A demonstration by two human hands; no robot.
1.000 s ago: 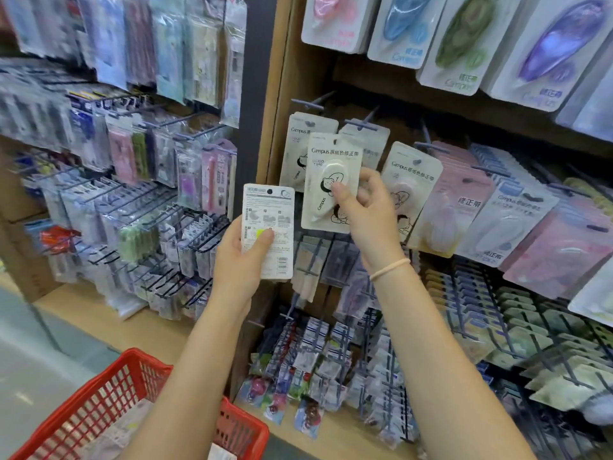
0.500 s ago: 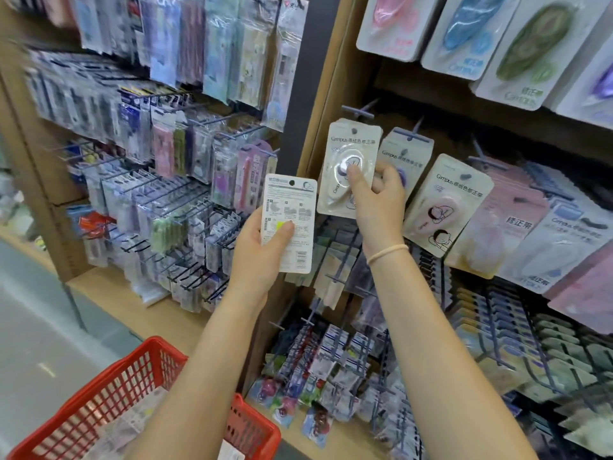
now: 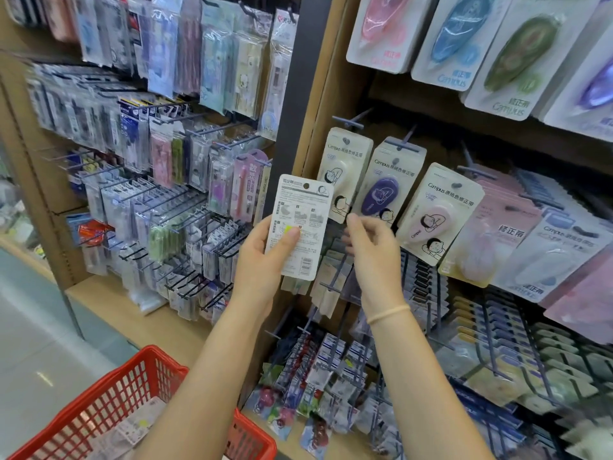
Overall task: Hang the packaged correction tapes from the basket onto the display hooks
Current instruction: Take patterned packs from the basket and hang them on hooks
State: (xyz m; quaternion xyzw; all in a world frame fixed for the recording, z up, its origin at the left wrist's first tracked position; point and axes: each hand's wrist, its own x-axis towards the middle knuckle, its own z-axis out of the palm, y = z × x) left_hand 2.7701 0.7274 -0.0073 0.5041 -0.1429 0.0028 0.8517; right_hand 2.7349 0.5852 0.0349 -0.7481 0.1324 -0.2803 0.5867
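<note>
Head view: left hand [image 3: 262, 257] gripping a packaged correction tape [image 3: 300, 227] upright, thumb pinching its printed back, hang-hole uppermost at 12 o'clock, likely ready for a hook. Right hand [image 3: 373, 257] empty, fingers [image 3: 353, 224] loosely spread, just beside the card at 3 o'clock. White card, dense instructions, barcode low. Red basket [image 3: 132, 386] at 7 o'clock.

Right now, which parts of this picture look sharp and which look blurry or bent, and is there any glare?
Head view: the packaged correction tape held in the left hand is fairly sharp, its print readable; the right hand is a little soft; the clear packets on the left rack are smeared; the shelf post leans from the wide lens; the floor shows pale reflections.
</note>
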